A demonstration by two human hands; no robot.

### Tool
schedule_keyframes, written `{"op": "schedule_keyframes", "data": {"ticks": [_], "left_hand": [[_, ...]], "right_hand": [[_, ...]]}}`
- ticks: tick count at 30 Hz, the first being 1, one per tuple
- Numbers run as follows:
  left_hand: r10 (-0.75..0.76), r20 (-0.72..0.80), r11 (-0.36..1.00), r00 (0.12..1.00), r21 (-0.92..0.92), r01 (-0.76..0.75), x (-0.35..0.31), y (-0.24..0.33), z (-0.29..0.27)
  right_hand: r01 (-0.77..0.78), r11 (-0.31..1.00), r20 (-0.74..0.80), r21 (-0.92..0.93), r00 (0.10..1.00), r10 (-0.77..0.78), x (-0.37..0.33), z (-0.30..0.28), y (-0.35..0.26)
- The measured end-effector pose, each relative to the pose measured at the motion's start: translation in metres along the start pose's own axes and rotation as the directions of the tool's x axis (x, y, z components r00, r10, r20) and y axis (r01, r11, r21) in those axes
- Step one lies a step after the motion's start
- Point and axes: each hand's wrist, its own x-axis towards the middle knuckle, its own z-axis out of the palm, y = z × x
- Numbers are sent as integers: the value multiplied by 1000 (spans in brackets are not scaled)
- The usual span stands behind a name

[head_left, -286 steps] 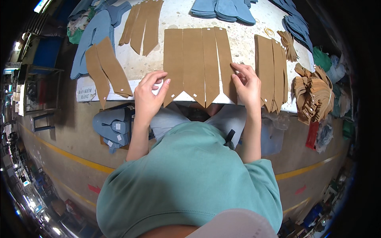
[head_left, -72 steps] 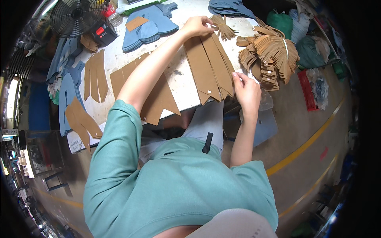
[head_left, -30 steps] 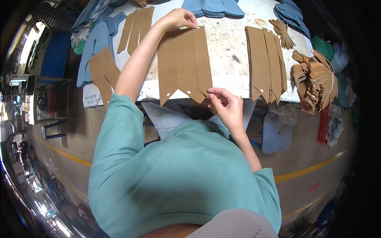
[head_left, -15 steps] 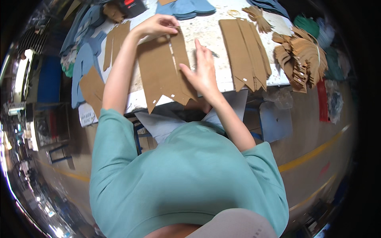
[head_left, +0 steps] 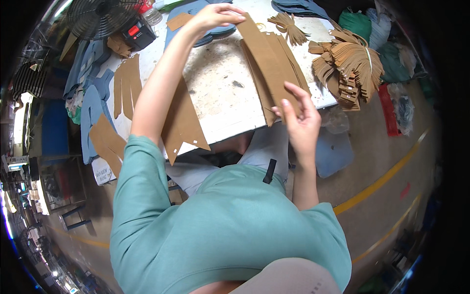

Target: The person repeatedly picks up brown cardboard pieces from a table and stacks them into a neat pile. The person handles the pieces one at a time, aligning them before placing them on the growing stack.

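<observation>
A long brown strip (head_left: pixel 267 56), leather-like, slants over a stack of similar brown strips (head_left: pixel 295 66) on the right of the table. My left hand (head_left: pixel 218 18) pinches its far end between thumb and fingers. At the near end my right hand (head_left: pixel 303 120) has its fingers curled about the strip's edge, thumb towards me. Under my left forearm lies a wider brown panel (head_left: pixel 183 120) with a notched near end and small white marks. Its far part is hidden by the arm.
More brown pieces (head_left: pixel 128 85) and blue cut pieces (head_left: pixel 93 110) lie at the left. A fan (head_left: pixel 100 17) and a black-and-red box (head_left: pixel 137 34) stand at the far left. Tied bundles of brown strips (head_left: pixel 360 61) sit at the right edge, beside a green bag (head_left: pixel 356 24).
Both hands have moved right, carrying the strip from beside the wider panel to over the right stack. My right hand has gone from spread fingers to curled ones.
</observation>
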Motion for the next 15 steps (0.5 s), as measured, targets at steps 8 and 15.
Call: {"op": "schedule_keyframes", "data": {"ticks": [8,15], "left_hand": [[-152,-55,908,987,388,161,66,-35,67],[-103,-78,786,992,605,129,68,-35,71]], "right_hand": [[-261,965,-75,-20,963,258,2,-48,19],[-295,949,-66,-108,955,289,4,-51,21]]}}
